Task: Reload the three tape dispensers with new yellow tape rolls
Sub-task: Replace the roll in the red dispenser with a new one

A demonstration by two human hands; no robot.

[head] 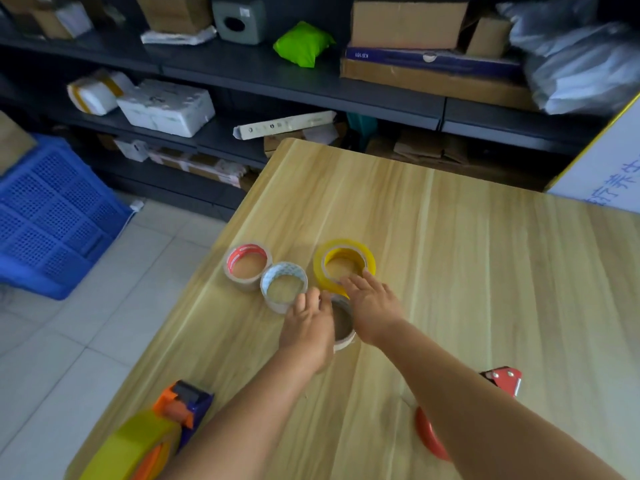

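Nearest the camera, bottom left: an orange-and-purple dispenser already carrying a yellow roll, sitting at the near left corner of the wooden surface; knocked by a forearm, it could go over the edge. To the right, a red dispenser, largely hidden behind the right forearm; whether it is loaded cannot be told. A third dispenser is not in view. Mid-surface, the fresh yellow tape roll lies flat, the right hand over its near rim, fingers extended and touching it, grip spread rather than closed. The left hand sits beside it, fingers loosely reaching toward a brownish roll lying between the two hands; grip likewise unclosed, holding nothing. A white-cored roll touches a red-cored roll just left. Risks, as judged: rolls are packed close, so lifting the wrong one is easy; only one loose yellow roll is visible, perhaps too few; a flat-fingered lift could let the roll slip and run.
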